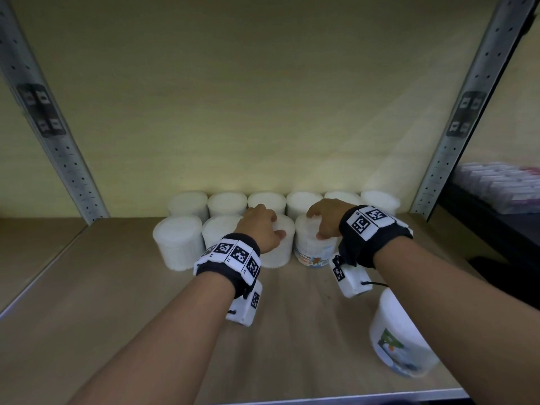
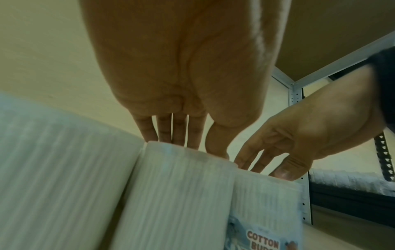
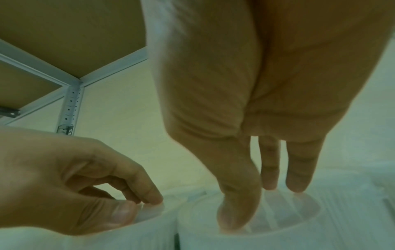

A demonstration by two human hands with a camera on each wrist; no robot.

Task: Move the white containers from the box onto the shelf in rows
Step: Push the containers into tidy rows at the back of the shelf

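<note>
Head view: left hand (image 1: 260, 226) grips a front-row container (image 1: 279, 244) on the shelf (image 1: 87, 287), right hand (image 1: 324, 219) grips its neighbour (image 1: 314, 249) at three o'clock. Left wrist: fingers (image 2: 164, 130) over the rim. Right wrist: thumb (image 3: 237, 203) and fingers curl onto the lid.

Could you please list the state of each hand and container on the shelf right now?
left hand: grips the top of the third front-row container from above.
right hand: grips the top of the labelled container from above.
back row: six containers upright against the wall.
front row: four containers upright, side by side.
loose container: tilted near the shelf's front edge, apart from the rows.
</note>
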